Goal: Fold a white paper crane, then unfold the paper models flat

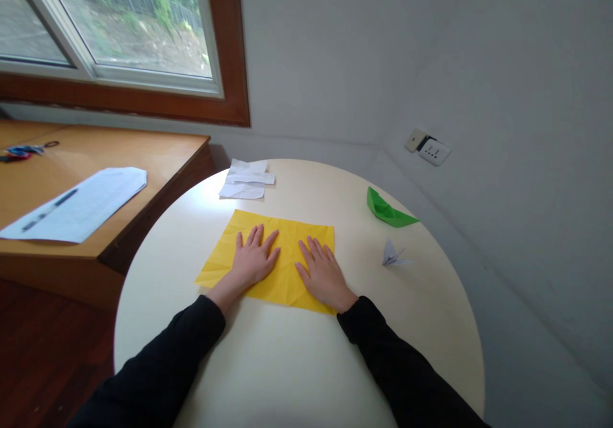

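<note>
Plainly, the yellow sheet (287, 278) lay near the centre of the frame on the round table (268, 364), with the left hand (251, 263) and the right hand (325, 278) palm down on top of it. Neither grip had hold of anything: both were fully unfurled, fingers splayed, the paper lying beneath rather than pinched. If the palms pushed toward each other, the thin sheet could have puckered along its creases; if they pulled hard apart, it could have torn. It might also have slid, should one hand have lifted while the other dragged. A wide sweep of the right arm could have knocked the pale folded piece (390, 257) at the right of the frame. The sheet was four-cornered and crossed by ridges and shallow dents. The green paper boat (390, 216), upper right of centre, had crisp edges and pointed ends. The pale piece showed wing-like tips, though it was too small to make out its folds. White papers (244, 188), upper left of centre, lay overlapping, faintly wrinkled.
</note>
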Available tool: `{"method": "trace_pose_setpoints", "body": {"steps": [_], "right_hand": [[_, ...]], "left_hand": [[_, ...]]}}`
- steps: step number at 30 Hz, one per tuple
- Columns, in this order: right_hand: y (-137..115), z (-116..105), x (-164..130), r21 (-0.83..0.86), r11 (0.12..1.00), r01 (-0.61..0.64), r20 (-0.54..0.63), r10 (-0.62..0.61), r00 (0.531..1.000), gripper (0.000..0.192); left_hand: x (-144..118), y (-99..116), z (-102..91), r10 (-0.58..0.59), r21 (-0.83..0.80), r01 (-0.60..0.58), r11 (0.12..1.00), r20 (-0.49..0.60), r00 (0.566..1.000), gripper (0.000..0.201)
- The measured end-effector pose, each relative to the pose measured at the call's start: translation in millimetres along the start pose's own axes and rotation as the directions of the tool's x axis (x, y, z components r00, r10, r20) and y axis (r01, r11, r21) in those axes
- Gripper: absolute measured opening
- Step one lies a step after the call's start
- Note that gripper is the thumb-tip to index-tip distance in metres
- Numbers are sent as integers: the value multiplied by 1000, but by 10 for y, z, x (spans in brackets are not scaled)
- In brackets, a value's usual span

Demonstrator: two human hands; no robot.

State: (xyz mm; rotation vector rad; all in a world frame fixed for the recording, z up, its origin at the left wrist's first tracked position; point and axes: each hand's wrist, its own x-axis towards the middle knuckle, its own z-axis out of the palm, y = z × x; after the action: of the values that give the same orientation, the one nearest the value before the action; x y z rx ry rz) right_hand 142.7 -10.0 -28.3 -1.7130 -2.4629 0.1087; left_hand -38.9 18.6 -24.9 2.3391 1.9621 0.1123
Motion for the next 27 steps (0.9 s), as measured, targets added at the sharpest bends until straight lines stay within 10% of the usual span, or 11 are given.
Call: {"method": "trace_pose_setpoints", "body": {"steps": [27], "right_hand": [[8,19,5,-19,1000,-7,10,7,1000,55]], "left_hand": [[122,-251,-16,-130,8,130,991,-16,991,54]]}}
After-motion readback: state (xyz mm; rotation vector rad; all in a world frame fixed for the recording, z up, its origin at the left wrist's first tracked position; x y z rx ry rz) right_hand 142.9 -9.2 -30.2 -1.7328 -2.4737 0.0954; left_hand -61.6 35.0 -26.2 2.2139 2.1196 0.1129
